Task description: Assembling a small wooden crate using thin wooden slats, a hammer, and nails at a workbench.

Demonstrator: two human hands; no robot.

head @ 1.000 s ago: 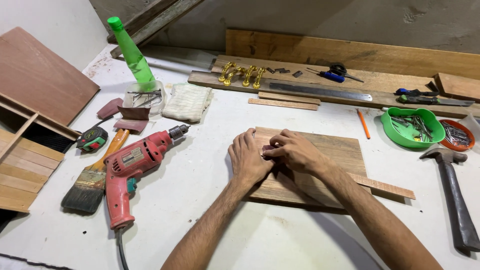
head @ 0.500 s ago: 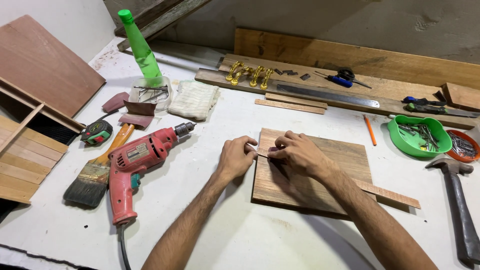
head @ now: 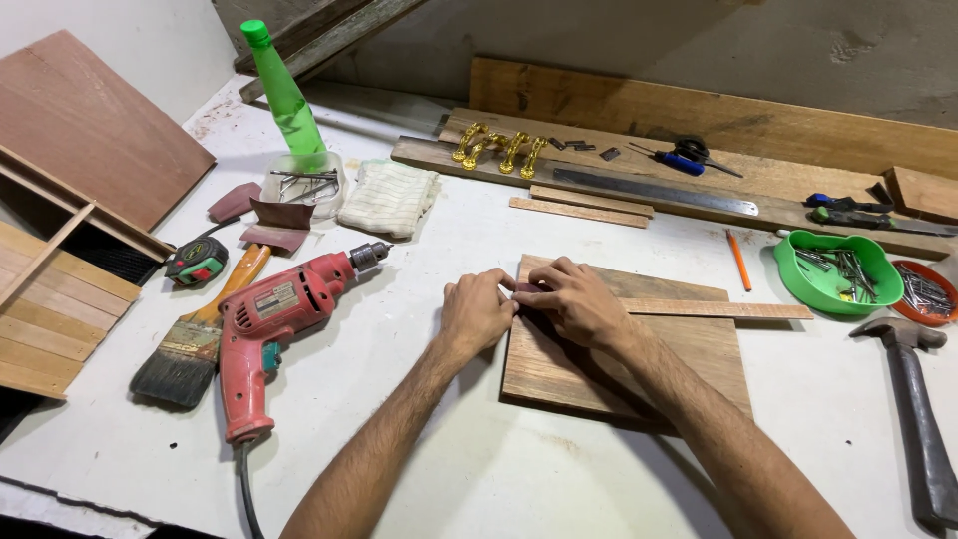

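Pinching one end of a thin pale wooden strip (head: pixel 699 308), left hand (head: pixel 477 311) and right hand (head: pixel 576 302) meet over a square brown wooden board (head: pixel 639 369). Pressing unevenly could swing the strip's far end, right of the hands, askew.

Lighting is even and fairly bright across the white surface (head: pixel 479 469), apparently from overhead. Shadows are soft: a faint one lies under the forearms and along the lower edge of the wooden board (head: pixel 639 369). No strong glare; the red drill (head: pixel 279 319) shows only mild sheen. Focus is sharp at centre. Wide-angle stretching bends the hammer (head: pixel 913 419) at the frame edge. The rear wall is dimmer.
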